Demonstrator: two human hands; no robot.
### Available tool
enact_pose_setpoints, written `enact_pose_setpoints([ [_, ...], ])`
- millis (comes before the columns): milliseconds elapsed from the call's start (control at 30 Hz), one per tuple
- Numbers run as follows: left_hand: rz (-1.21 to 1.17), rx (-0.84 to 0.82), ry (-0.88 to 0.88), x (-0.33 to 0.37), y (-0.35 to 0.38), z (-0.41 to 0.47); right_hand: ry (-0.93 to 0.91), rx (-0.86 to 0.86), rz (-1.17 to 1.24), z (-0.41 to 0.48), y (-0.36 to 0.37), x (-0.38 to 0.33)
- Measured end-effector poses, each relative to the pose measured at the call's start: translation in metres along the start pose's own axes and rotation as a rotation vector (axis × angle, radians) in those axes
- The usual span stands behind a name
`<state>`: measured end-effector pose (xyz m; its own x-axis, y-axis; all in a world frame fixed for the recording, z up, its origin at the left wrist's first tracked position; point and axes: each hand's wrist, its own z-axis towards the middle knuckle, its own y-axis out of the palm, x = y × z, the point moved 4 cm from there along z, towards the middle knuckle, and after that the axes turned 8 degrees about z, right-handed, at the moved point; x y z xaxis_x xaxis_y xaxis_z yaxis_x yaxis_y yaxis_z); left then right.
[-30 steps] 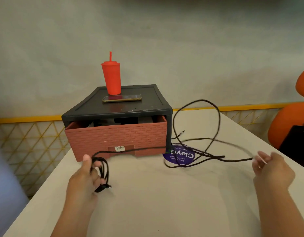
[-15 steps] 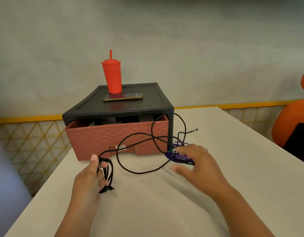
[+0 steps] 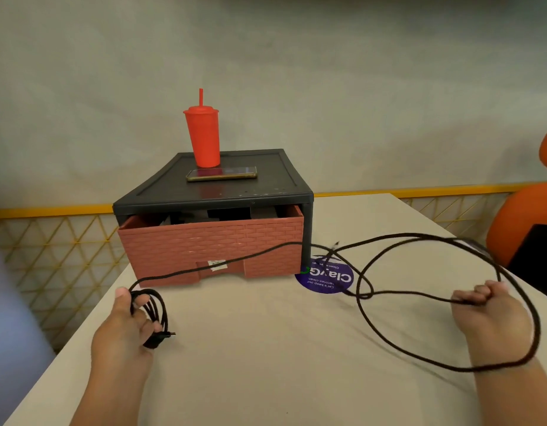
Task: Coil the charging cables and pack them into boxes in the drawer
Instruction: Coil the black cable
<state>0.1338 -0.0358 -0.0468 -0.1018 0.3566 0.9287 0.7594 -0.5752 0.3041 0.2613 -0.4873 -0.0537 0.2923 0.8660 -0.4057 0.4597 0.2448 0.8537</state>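
— Where can a hand pass?
— Down the middle: a broad stretch of table [image 3: 266, 379] runs between the left hand [image 3: 124, 330] and the right hand [image 3: 487, 309].
— And what stands in the way?
— The black cable [image 3: 161, 315] — one strand crosses the front of the drawer [image 3: 210, 244], and wide loops hang round the right hand and over the purple sticker [image 3: 327, 276]. The drawer stands slightly out, with only a narrow gap under the black frame [image 3: 235, 195]. A cup [image 3: 203, 136] and a phone [image 3: 221, 173] take the top.
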Motion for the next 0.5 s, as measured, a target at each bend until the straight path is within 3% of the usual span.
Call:
enact_pose_setpoints([
  [67, 0.035, 0.017, 0.01, -0.003, 0.001, 0.001, 0.01, 0.067, -0.072, 0.012, -0.01, 0.007],
  [233, 0.101, 0.041, 0.028, -0.007, 0.0, 0.003, 0.076, 0.024, -0.027, 0.007, -0.004, 0.03],
  [300, 0.114, 0.043, 0.036, -0.007, 0.001, 0.003, 0.059, 0.03, -0.18, 0.008, -0.003, 0.028],
  [433, 0.149, 0.034, 0.064, -0.007, 0.003, 0.003, -0.111, 0.135, -0.497, 0.006, 0.0, 0.008],
  [500, 0.168, 0.032, 0.075, -0.008, 0.005, 0.002, -0.347, 0.136, -0.618, -0.008, 0.009, -0.007],
])
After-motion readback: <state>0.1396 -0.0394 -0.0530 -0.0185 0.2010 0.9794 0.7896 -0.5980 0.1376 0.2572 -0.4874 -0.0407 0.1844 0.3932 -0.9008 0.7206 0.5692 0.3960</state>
